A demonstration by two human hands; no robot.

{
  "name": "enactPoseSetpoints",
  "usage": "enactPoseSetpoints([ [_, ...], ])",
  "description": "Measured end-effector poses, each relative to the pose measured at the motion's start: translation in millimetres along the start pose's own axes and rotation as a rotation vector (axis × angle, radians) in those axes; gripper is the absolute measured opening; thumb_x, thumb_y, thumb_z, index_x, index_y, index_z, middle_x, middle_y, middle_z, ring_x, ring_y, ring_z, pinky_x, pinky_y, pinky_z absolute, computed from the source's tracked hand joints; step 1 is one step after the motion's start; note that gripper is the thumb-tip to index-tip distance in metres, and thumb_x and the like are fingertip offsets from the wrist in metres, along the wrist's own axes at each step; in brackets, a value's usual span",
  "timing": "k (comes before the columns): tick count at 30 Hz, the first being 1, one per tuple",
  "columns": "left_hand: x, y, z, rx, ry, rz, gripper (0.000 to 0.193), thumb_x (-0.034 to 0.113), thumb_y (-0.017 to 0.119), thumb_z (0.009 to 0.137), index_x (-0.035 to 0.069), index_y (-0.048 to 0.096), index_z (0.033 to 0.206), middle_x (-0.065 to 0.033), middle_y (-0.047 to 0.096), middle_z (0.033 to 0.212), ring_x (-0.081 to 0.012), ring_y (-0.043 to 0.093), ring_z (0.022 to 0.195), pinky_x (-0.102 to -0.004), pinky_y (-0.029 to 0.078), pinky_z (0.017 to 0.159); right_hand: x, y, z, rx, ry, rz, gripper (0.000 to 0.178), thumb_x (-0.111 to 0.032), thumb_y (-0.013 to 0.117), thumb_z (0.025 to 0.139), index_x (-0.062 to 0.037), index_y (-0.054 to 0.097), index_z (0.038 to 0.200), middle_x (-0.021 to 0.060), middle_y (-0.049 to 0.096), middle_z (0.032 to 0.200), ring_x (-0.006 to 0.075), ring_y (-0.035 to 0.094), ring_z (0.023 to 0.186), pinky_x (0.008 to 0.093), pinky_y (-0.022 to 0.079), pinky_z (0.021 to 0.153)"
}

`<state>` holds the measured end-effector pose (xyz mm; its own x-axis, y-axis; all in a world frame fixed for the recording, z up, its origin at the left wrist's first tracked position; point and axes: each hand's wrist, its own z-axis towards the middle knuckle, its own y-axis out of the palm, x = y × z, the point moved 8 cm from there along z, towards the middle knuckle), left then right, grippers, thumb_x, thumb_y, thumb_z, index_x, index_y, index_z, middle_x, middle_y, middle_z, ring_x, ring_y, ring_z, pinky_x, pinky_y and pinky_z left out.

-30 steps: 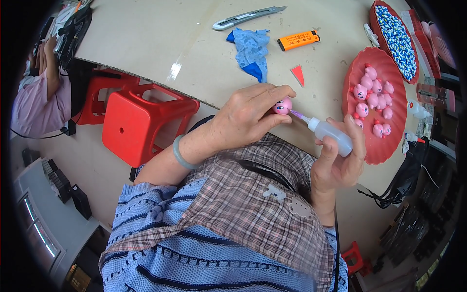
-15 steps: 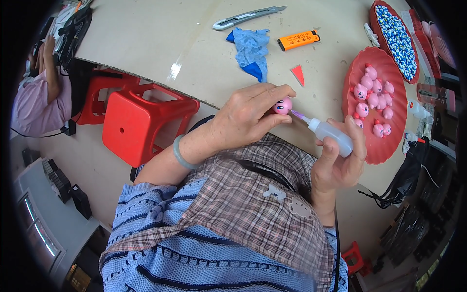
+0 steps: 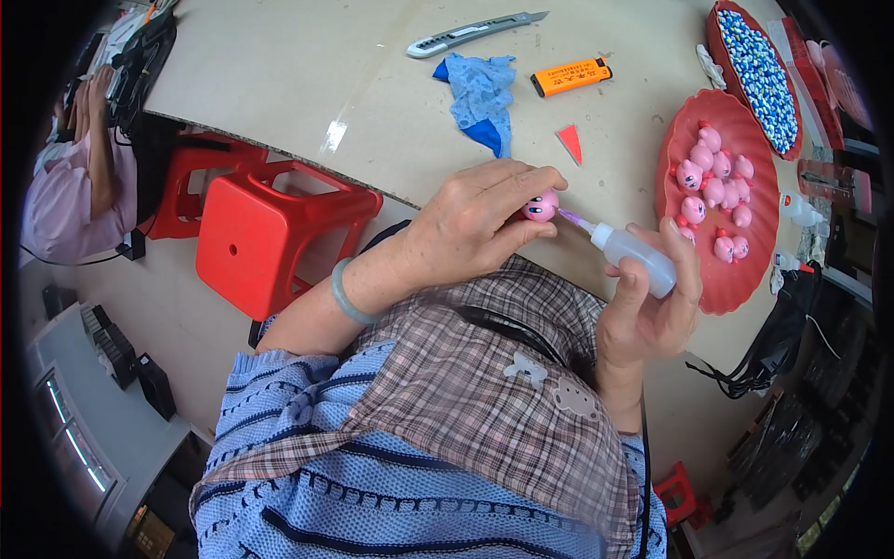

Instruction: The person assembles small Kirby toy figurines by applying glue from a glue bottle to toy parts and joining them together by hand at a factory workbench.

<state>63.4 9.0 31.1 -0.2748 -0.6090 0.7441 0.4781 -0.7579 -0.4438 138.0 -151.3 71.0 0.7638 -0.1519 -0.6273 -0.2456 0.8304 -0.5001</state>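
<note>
Between the thumb and fingers of my left hand is a small round pink figurine with dark eyes. My right hand grips a translucent squeeze bottle that has a thin purple nozzle. The nozzle points left, and its tip is at the right side of the figurine; whether it touches cannot be told. To the right, a red scalloped tray holds several similar pink figurines.
On the table lie a grey utility knife, a crumpled blue cloth, an orange lighter and a red triangular scrap. A second red tray holds small blue-and-white pieces. A red stool and another person are at left.
The figurine has turned slightly between my left fingers, and the nozzle tip has shifted a little. At the far left, the other person's hands have moved slightly.
</note>
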Motion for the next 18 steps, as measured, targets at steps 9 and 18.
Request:
enactPoseSetpoints([
  [9,-0.4,0.5,0.6,0.004,-0.005,-0.005,0.041,0.011,0.079,0.076,-0.002,0.063,0.112,-0.0155,0.067,0.091,-0.0270,0.066,0.076,-0.0331,0.054,0.065,-0.2,-0.7,-0.3,0.016,-0.016,0.002,0.041,-0.019,0.070,0.091,0.0075,0.055,0.119,0.0194,0.067,0.105,0.0270,0.069,0.075,0.0338,0.056,0.062],
  [18,-0.1,1.5,0.6,0.001,0.000,-0.008,0.041,0.011,0.079,0.076,-0.002,0.063,0.111,-0.0154,0.067,0.091,-0.0266,0.066,0.075,-0.0330,0.053,0.064,-4.4,1.7,4.6,-0.008,-0.095,-0.059,0.039,-0.017,0.062,0.096,0.0053,0.052,0.127,0.0208,0.067,0.093,0.0173,0.063,0.064,0.0247,0.051,0.053],
])
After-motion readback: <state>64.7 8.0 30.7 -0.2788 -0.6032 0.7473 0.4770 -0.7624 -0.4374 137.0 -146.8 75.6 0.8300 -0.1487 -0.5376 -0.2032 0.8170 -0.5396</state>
